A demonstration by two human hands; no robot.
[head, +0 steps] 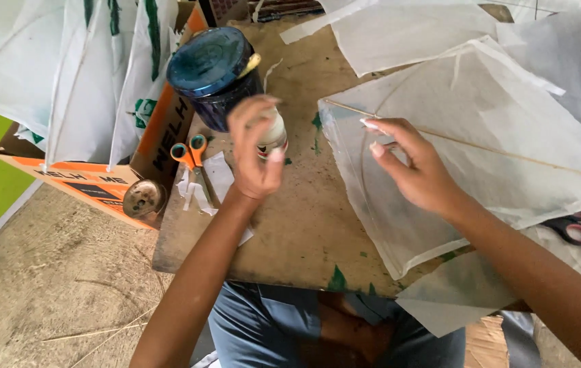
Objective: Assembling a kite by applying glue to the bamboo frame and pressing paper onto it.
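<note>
Left hand (253, 153) grips a glue bottle (273, 133) — right hand (413, 170) presses kite paper (481, 136).

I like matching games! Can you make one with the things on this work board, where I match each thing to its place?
Things:
1. small orange-handled scissors
2. dark blue round-lidded jar
3. small white glue bottle
4. red-and-black-handled scissors

Places:
A. in the left hand
B. at the right edge, partly under white paper
C. behind the left hand
D. flat, left of the left hand

Pairs: 1-D, 2-C, 3-A, 4-B
</note>
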